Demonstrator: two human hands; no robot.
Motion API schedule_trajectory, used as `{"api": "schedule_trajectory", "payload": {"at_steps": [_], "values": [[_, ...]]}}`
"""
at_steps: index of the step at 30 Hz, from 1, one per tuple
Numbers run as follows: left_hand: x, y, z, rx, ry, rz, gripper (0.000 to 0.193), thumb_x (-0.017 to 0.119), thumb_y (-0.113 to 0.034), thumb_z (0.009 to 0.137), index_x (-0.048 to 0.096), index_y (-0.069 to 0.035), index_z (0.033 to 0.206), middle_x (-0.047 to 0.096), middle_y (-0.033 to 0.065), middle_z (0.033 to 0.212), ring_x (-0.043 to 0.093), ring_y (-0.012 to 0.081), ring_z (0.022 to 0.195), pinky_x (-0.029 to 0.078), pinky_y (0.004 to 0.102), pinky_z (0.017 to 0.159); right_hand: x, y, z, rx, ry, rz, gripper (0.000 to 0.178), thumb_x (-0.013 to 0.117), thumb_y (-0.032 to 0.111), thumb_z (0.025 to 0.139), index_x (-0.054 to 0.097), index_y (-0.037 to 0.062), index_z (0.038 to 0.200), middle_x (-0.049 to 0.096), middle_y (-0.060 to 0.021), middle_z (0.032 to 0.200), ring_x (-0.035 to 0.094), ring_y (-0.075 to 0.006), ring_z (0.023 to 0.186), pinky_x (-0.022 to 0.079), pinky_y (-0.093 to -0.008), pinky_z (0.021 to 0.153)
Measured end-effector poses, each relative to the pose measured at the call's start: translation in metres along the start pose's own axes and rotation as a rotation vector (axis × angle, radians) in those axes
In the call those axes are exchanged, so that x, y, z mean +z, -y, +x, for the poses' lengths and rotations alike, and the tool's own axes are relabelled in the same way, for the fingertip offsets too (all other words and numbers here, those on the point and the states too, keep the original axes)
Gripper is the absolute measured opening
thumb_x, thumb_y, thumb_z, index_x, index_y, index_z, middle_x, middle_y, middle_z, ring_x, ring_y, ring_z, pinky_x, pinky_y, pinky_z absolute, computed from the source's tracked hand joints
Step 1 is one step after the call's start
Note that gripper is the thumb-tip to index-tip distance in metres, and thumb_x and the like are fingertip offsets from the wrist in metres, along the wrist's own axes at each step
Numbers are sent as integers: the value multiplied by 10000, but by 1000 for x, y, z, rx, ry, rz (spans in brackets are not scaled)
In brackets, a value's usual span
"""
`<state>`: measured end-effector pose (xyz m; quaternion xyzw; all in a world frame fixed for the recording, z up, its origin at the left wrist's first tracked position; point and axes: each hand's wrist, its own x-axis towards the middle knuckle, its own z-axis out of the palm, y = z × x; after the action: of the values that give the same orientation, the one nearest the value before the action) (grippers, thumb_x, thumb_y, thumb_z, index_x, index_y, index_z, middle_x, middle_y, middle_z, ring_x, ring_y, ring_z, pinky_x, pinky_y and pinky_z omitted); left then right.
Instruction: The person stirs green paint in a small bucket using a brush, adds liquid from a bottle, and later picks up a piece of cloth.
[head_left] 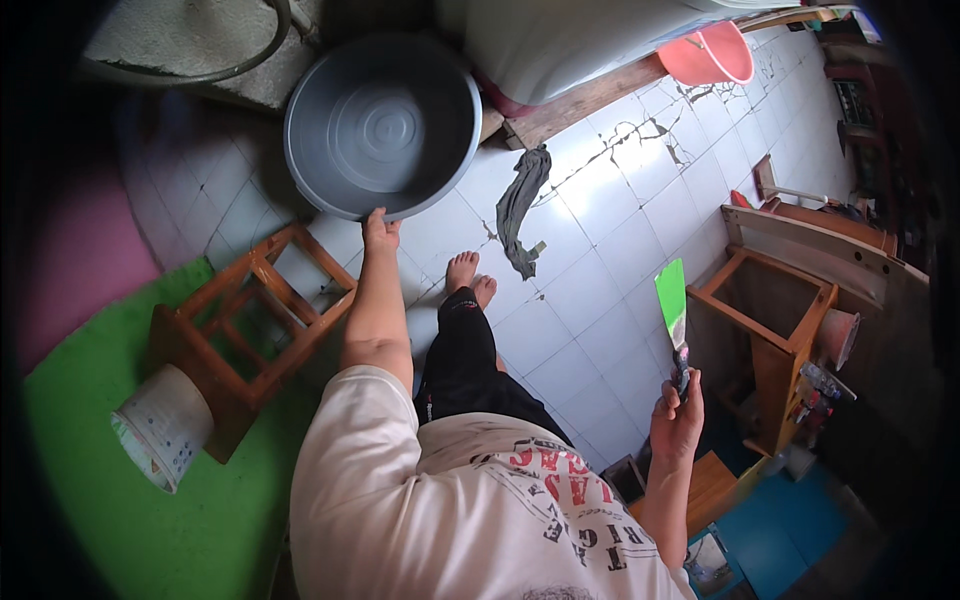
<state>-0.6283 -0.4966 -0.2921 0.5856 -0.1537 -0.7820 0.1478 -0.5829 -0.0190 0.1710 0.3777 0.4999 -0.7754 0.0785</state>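
My left hand (380, 232) reaches forward and is closed on the near rim of a large round grey basin (345, 150), which is tilted so that its inside faces me. No contents show in the basin. On the right, my right hand (678, 418) is wrapped round the handle of a putty knife (675, 310). Its wide blade points up and away, coated in bright green, with a greyish patch near the handle. The tool is apart from every surface.
A crumpled dark grey cloth (520, 210) lies on the cracked white tiles (590, 290) ahead of my bare feet (465, 272). Wooden stools (265, 270) and a wooden frame (770, 300) stand either side. A white bucket (165, 425) is at left, a pink bucket (708, 55) at far right.
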Motion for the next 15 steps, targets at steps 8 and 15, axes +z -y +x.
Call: {"api": "schedule_trajectory", "payload": {"at_steps": [8, 15], "values": [[-59, -45, -60, 79, 94, 45, 395, 638, -21, 840, 558, -19, 1227, 607, 120, 1222, 591, 300, 1167, 533, 485, 994, 47, 2, 15, 50, 86, -51, 225, 594, 307, 1035, 593, 84, 1062, 542, -10, 691, 494, -57, 566, 383, -174, 469], [-191, -121, -170, 3, 23, 200, 406, 641, -50, 852, 555, -23, 1247, 617, 108, 1262, 593, 277, 1197, 494, 472, 1044, 69, 6, 16, 93, 124, -40, 242, 595, 324, 1031, 590, 82, 1047, 561, -16, 682, 490, -67, 556, 366, -182, 480]]}}
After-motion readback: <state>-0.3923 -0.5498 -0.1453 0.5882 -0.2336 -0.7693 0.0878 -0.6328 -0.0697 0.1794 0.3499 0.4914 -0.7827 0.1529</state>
